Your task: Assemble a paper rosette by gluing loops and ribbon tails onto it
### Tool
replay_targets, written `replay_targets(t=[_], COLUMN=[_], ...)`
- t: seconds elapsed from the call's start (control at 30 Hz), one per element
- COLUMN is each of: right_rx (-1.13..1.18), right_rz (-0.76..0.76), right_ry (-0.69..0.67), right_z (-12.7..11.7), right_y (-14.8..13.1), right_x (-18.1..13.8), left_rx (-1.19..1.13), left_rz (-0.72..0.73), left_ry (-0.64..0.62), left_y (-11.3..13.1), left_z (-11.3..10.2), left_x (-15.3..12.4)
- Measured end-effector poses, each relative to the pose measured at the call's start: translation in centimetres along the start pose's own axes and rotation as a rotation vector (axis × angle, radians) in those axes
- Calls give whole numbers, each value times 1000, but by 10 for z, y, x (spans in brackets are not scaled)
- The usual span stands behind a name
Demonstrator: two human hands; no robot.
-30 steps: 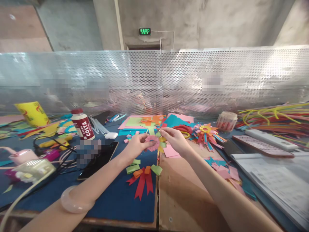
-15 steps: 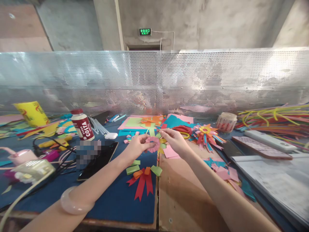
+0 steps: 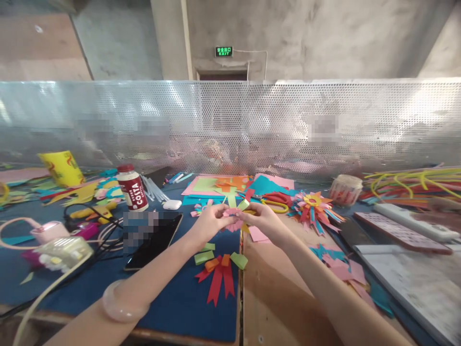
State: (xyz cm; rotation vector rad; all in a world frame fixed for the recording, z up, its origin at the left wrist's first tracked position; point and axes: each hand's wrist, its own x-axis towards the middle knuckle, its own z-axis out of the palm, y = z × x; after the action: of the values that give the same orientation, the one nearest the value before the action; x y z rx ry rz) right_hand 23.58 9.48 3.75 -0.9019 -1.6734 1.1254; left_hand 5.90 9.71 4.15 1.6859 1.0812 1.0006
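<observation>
My left hand (image 3: 211,225) is closed in a pinch on the edge of a pink paper rosette (image 3: 234,226). Opposite it, the fingers of my right hand (image 3: 266,220) close on a folded light-green paper strip (image 3: 244,204) against the rosette's upper right. More green paper (image 3: 231,198) and a red piece (image 3: 249,194) show just beyond the fingers. My fingertips partly cover the rosette's middle. Below the hands, red forked paper ribbons (image 3: 217,281) lie on the blue mat with orange loops at their tops. Folded green strips (image 3: 239,260) lie around them.
Red-and-yellow-handled scissors (image 3: 276,206) and a finished multicoloured paper flower (image 3: 313,206) lie beyond my right hand. A phone (image 3: 154,242), a bottle (image 3: 131,188) and cables stand left. Paper sheets (image 3: 205,185) lie at the back, a notebook (image 3: 403,278) at right.
My right hand has brought the green strip down and in to the pink rosette, so both hands now meet there. The whole view has shifted slightly.
</observation>
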Motion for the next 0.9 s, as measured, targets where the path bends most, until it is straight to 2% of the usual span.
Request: replay_targets(t=[0.27,0.5,0.67,0.83,0.9], right_rx=[7,-10,1,10,12], right_rz=[22,67,160,281,305], right_ry=[21,36,-4,-80,-95], right_z=[0,4,11,21,22], right_y=[0,-2,-7,-16,-18], right_x=[1,4,5,2,2], left_rx=[-36,-124,-129,-148,-114], left_rz=[-17,-128,-169,-276,-270], left_ry=[-93,-71,-94,-144,-162], left_y=[9,4,3,-1,-3], left_z=[-5,-10,-19,-27,-30], left_x=[-2,1,-5,-10,-11])
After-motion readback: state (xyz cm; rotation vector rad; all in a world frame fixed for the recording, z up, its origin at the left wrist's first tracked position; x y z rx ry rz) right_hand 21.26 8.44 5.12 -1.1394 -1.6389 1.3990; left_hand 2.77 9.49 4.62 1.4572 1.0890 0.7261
